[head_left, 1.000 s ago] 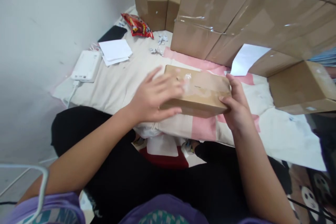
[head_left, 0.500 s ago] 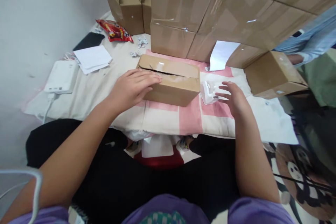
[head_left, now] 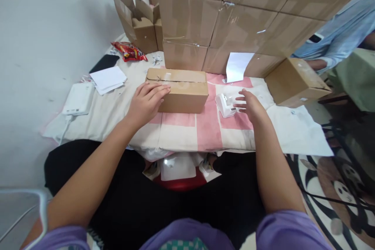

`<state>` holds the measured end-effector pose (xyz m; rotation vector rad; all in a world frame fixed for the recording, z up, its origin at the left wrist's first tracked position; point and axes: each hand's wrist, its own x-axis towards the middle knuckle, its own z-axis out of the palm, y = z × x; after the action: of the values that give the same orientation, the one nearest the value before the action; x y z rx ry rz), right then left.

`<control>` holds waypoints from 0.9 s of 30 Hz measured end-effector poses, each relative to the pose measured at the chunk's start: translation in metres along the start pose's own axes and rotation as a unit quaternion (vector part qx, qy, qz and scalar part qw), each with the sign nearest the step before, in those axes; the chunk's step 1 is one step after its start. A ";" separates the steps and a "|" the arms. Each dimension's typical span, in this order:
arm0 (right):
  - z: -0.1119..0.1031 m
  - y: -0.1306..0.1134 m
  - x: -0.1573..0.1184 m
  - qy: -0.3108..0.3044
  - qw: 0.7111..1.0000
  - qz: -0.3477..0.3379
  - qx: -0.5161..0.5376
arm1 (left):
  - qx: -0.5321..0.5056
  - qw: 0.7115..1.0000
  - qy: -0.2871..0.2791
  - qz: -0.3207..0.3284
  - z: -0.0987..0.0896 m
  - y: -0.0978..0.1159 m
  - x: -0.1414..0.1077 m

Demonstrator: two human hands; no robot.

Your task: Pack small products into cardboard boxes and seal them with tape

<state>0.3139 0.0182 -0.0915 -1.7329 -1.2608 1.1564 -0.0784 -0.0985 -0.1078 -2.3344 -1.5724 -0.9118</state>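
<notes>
A closed cardboard box lies in front of me, with a narrow seam between its top flaps. My left hand rests on its left end, fingers stretched flat over the top edge and not wrapped round it. To the right of the box stands a small white tape dispenser with what looks like a clear roll. Beside it hovers my right hand, fingers apart and holding nothing. Its fingertips are very near the dispenser; whether they touch it I cannot tell.
Stacked, taped cartons form a wall behind. A white sheet leans there, near another box. At left are papers, a white power bank, a red packet and an open carton. A person's sleeve shows at right.
The cardboard box now sits straighter, and the dark gap between its flaps has narrowed. My left hand stays on it. My right hand remains by the dispenser; the camera view has shifted.
</notes>
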 end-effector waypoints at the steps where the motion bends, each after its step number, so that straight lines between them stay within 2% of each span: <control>1: -0.001 0.000 0.000 -0.005 1.000 -0.003 -0.002 | 0.007 1.000 0.002 0.002 0.001 0.001 -0.001; 4: 0.001 0.001 0.001 -0.004 1.000 -0.016 -0.020 | 0.018 1.000 0.003 -0.007 0.002 0.006 -0.004; 9: 0.009 -0.002 -0.002 0.030 0.992 -0.085 -0.087 | 0.010 0.999 0.000 -0.030 0.004 0.010 -0.010; 12: 0.009 -0.002 -0.002 0.037 0.987 -0.069 -0.139 | 0.018 0.999 0.022 -0.029 0.013 0.013 -0.020; 14: 0.007 0.000 -0.001 0.020 0.989 -0.046 -0.140 | 0.022 0.999 0.039 0.017 0.023 0.024 -0.026; 16: 0.004 0.001 0.001 0.000 0.992 -0.033 -0.123 | -0.001 0.993 0.035 0.111 0.036 0.044 -0.024; 18: 0.003 0.001 0.002 -0.007 0.993 -0.031 -0.113 | -0.047 0.977 0.009 0.207 0.052 0.073 -0.010; 20: 0.003 0.000 0.001 -0.008 0.994 -0.030 -0.107 | -0.100 0.966 -0.024 0.236 0.073 0.103 0.014; 22: 0.001 -0.003 -0.002 -0.006 0.995 -0.023 -0.101 | -0.172 0.967 -0.041 0.182 0.098 0.129 0.047; 24: -0.002 -0.006 -0.007 -0.009 0.996 -0.017 -0.092 | -0.256 0.960 -0.043 0.109 0.127 0.145 0.083; 27: -0.010 -0.007 -0.015 -0.021 0.997 -0.018 -0.078 | -0.340 0.938 -0.031 -0.064 0.165 0.154 0.126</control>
<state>0.3184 0.0057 -0.0775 -1.7982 -1.4344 1.1037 0.1535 0.0118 -0.1378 -2.7278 -1.6328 -1.6479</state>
